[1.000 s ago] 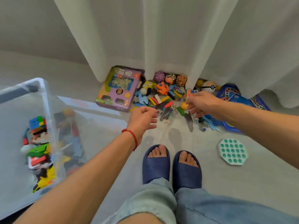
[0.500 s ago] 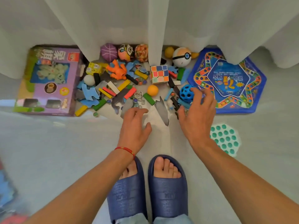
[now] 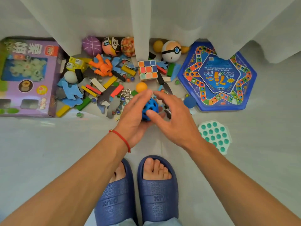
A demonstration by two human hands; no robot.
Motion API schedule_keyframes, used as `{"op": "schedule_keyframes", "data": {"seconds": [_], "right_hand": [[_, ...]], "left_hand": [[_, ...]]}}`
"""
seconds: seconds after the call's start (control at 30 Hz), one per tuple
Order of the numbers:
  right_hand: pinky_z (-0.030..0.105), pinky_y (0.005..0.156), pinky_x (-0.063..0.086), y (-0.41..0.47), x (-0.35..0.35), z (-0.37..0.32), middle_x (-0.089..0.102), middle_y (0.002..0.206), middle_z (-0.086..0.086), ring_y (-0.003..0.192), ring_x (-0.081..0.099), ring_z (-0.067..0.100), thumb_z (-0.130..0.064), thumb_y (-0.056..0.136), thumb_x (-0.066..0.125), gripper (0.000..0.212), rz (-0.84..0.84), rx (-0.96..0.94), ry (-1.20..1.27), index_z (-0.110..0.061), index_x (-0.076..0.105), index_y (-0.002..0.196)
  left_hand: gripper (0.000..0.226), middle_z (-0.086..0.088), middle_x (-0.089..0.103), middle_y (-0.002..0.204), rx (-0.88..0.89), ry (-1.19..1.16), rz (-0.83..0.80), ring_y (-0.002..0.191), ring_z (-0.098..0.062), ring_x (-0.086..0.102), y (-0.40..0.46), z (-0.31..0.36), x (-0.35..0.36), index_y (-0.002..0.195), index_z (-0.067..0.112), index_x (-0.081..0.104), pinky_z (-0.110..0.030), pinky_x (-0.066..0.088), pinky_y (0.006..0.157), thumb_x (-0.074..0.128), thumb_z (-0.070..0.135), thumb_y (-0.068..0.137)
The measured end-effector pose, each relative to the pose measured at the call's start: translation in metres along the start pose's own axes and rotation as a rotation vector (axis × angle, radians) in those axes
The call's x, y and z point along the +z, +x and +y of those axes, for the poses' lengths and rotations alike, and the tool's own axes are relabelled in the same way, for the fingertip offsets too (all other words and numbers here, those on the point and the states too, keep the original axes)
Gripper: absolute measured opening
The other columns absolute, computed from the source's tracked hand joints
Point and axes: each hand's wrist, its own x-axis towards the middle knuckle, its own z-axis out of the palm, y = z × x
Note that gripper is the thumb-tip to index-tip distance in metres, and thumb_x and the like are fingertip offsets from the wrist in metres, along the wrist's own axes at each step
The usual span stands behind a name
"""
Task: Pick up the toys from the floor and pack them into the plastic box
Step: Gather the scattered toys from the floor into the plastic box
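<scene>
I see the blue perforated rubber ball cupped in my left hand, its grip curled beneath it; my right hand sits at three o'clock, thumb touching the ball, fingers spread, seemingly releasing it. Being round, it has no long axis. The plastic box is out of view. My slippers read "PIUX", partly.

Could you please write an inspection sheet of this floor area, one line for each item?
Surface: pale grey floor.
Job's things: blue holed ball between both hands; cube, orange figure, blocks, marbles on floor. Plastic box not in view.
Clutter: purple carton, blue game board, teal bubble pad.
Hands: left hand cups ball; right hand touches it.
Cables: nothing seen.
Surroundings: white curtain, blue slippers.
</scene>
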Motion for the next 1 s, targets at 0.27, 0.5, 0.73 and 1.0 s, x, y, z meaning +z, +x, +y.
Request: {"op": "schedule_keyframes", "data": {"seconds": [0.27,0.5,0.73,1.0], "right_hand": [[0.044,0.095,0.049,0.019,-0.026,0.082,0.054,0.13,0.01,0.118,0.048,0.03,-0.013,0.092,0.067,0.046,0.104,0.216,-0.521,-0.015,0.056,0.136],[0.033,0.07,0.044,0.022,-0.027,0.067,0.045,0.108,0.006,0.086,0.047,0.019,-0.014,0.08,0.07,0.031,0.313,0.234,-0.27,-0.01,0.052,0.104],[0.042,0.077,0.053,0.048,-0.01,0.058,0.047,0.125,0.008,0.093,0.061,0.028,-0.029,0.096,0.063,0.03,-0.032,0.225,-0.606,-0.015,0.058,0.122],[0.035,0.077,0.051,0.03,-0.036,0.041,0.067,0.098,0.002,0.087,0.063,0.022,-0.034,0.087,0.062,0.022,0.201,0.452,-0.129,-0.015,0.065,0.098]], "left_hand": [[0.011,-0.012,0.063,0.087,-0.053,0.176,0.235,0.067,-0.023,0.064,-0.006,-0.006,-0.026,0.096,0.011,0.061,-0.029,0.047,0.051,0.064,0.015,0.087],[0.015,-0.013,0.064,0.092,-0.066,0.178,0.247,0.072,-0.025,0.064,-0.006,-0.009,-0.034,0.099,0.011,0.062,-0.03,0.048,0.053,0.066,0.016,0.086],[0.011,-0.012,0.065,0.09,-0.049,0.176,0.232,0.071,-0.024,0.065,-0.011,-0.011,-0.029,0.097,0.012,0.063,-0.031,0.05,0.055,0.066,0.017,0.087],[0.017,-0.014,0.066,0.093,-0.031,0.108,0.198,0.077,-0.027,0.067,-0.053,0.003,-0.033,0.1,0.011,0.065,-0.032,0.053,0.057,0.07,0.02,0.086]]}}
